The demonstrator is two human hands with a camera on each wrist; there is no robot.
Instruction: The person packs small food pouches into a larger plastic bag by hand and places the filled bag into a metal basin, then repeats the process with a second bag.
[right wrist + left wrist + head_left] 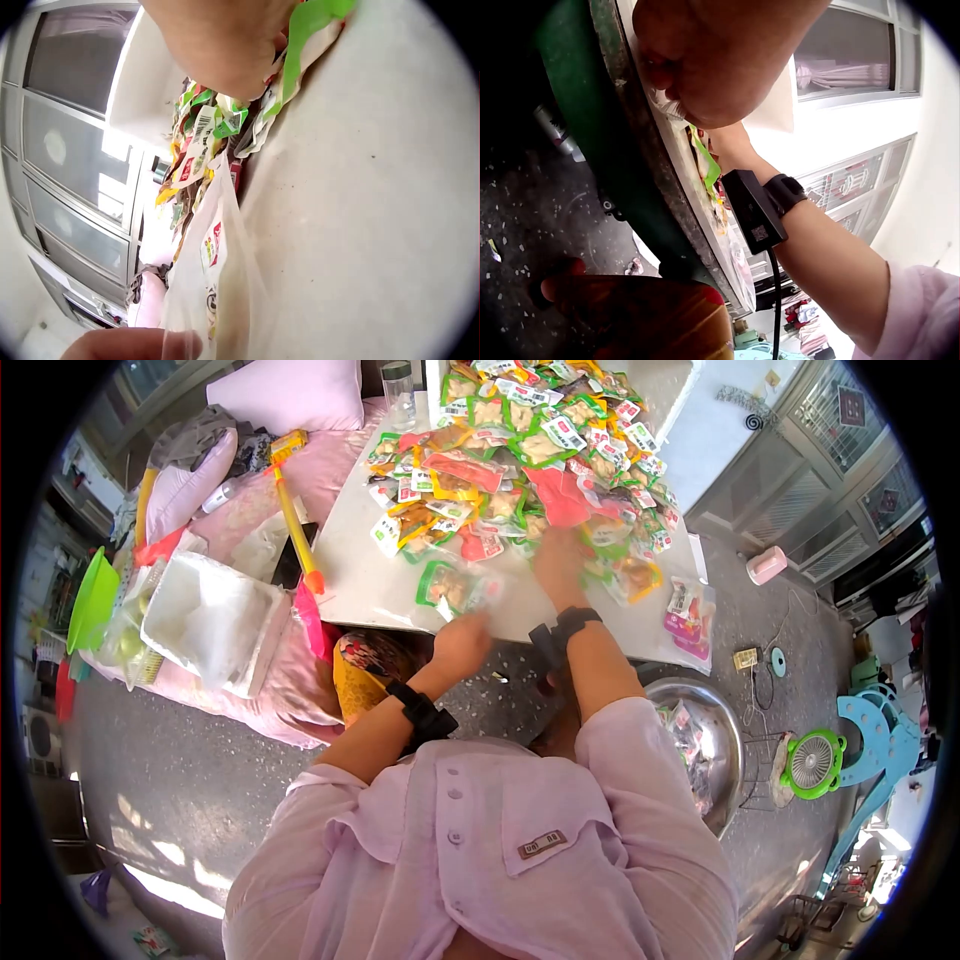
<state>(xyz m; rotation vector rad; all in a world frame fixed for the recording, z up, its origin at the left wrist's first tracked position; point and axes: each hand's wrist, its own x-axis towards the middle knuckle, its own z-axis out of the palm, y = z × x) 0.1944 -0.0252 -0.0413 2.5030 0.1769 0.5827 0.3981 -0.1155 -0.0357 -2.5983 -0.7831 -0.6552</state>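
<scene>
My left hand point(463, 645) is at the table's near edge, thumb and fingers pinching a clear plastic bag point(236, 285). Printed packets show through its thin film. Just beyond that hand, a green-edged snack packet point(446, 586) looks blurred. My right hand point(560, 565) reaches to the near side of a heap of snack packets point(520, 450). In the right wrist view a packet with a bright green edge point(300, 60) lies right at this hand's fingers. The fingertips are hidden, so I cannot tell whether they grip it.
The heap covers the far part of the white table point(350, 575), before an upright white box. A purple-and-pink packet point(690, 615) lies at the right corner. A metal basin point(725, 750) with packets stands below. Left are a foam box point(210, 620) and a yellow-handled tool point(292, 525).
</scene>
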